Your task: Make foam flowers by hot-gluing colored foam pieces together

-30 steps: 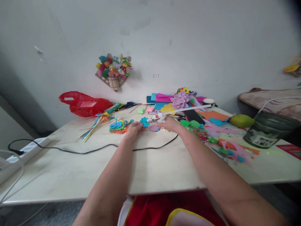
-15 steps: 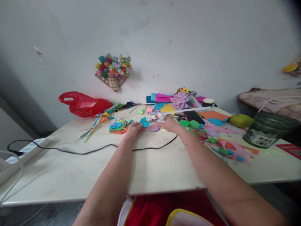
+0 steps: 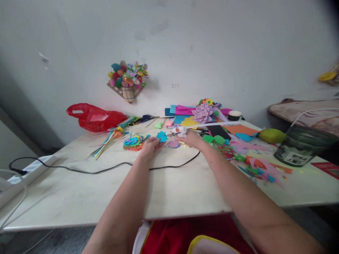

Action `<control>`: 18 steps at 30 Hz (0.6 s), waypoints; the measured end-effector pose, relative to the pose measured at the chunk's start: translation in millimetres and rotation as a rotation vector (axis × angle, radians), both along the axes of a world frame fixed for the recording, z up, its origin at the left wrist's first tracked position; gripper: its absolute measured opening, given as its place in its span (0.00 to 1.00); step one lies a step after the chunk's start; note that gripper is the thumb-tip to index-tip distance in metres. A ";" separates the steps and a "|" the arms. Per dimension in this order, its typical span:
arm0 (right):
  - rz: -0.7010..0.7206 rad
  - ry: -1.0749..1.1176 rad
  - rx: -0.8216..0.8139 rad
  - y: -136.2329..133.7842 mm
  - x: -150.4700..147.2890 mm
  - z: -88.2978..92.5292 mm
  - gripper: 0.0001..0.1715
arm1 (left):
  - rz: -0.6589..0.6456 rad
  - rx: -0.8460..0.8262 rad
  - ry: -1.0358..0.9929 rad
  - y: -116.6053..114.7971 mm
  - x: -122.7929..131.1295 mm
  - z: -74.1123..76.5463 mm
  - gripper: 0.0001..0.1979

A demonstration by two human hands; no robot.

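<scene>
Between the fingers of my left hand point(image 3: 150, 146) is a blue flower cutout point(image 3: 161, 137) with a scalloped edge. My right hand point(image 3: 192, 139) is closed round a white glue gun point(image 3: 180, 132), its nozzle pointing left at the flower. A long white glue stick point(image 3: 212, 124) sticks out of the gun's back. Below the nozzle, a pink scalloped cutout point(image 3: 174, 144) lies on the table. To the left of my left hand sits a pile of colourful flower cutouts point(image 3: 134, 140).
A black cord point(image 3: 92, 173) crosses the table to a power strip point(image 3: 31, 169). A red plastic bag point(image 3: 92, 118) and thin sticks point(image 3: 104, 144) lie at left. Coloured scraps point(image 3: 254, 165), a lilac flower point(image 3: 202, 113) and a dark glass jar point(image 3: 299, 148) are at right.
The blue flower has turned in my left hand and its outline shows more fully. The glue gun has tilted a little, its glue stick lower at the far end.
</scene>
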State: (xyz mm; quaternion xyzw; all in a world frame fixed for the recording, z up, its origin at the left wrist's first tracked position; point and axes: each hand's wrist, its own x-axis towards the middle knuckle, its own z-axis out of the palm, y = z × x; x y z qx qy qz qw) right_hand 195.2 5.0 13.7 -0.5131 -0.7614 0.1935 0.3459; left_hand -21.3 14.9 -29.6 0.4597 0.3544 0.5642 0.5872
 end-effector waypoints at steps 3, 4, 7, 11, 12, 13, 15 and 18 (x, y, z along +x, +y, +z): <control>0.012 0.078 -0.021 -1.6 0.5 1.9 0.19 | 0.018 0.005 0.003 1.2 -1.0 -0.5 0.09; 0.017 0.110 -0.032 -2.8 0.3 2.8 0.19 | 0.026 0.008 0.003 1.1 -1.2 -0.3 0.09; 0.043 0.212 -0.074 -7.8 -1.6 6.0 0.19 | 0.052 0.020 -0.016 -0.5 -1.4 1.6 0.10; 0.082 0.287 -0.086 -12.4 -6.4 7.6 0.19 | 0.078 0.022 -0.050 -2.5 -2.1 5.1 0.11; 0.079 0.287 -0.079 -11.9 -7.6 6.6 0.19 | 0.083 0.024 -0.053 -2.4 -2.7 5.7 0.11; 0.070 0.283 -0.067 -10.7 -8.6 5.1 0.19 | 0.089 0.026 -0.055 -2.1 -3.4 6.1 0.11; 0.043 0.272 -0.009 -6.2 -10.0 0.5 0.19 | 0.112 0.036 -0.063 -1.0 -5.5 6.6 0.11; 0.036 0.229 0.137 1.5 -10.1 -7.0 0.20 | 0.168 0.068 -0.084 0.8 -9.2 7.3 0.10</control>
